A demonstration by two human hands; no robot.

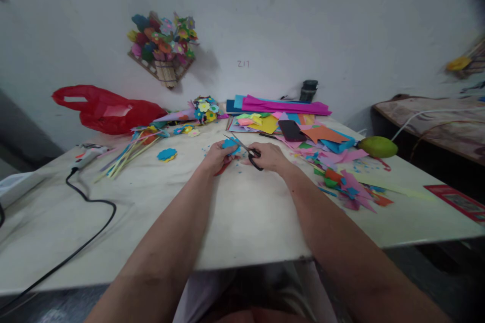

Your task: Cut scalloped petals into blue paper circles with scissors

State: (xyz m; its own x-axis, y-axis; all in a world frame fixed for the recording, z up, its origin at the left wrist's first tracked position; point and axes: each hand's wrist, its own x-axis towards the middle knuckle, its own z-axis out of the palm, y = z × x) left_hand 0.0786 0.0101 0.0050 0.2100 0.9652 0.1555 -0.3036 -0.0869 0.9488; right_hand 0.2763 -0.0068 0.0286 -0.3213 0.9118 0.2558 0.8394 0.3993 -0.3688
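Near the middle of the white table (250,212), my left hand (216,157) pinches a small piece of blue paper (230,146). My right hand (270,156) is closed round the black handles of a pair of scissors (242,145). The scissor blades are parted and point left, at the blue paper. Small blue scraps lie on the table around both hands, and something red shows just under my left hand. To the left rests a scalloped blue paper shape (166,154) with yellow beneath it.
Coloured paper sheets (286,106), a phone (291,130) and a dark cup (308,91) stand at the back. Paper scraps (348,186) and a green fruit (378,147) lie right. A red bag (113,111), paper strips (127,154) and a black cable (93,200) are left.
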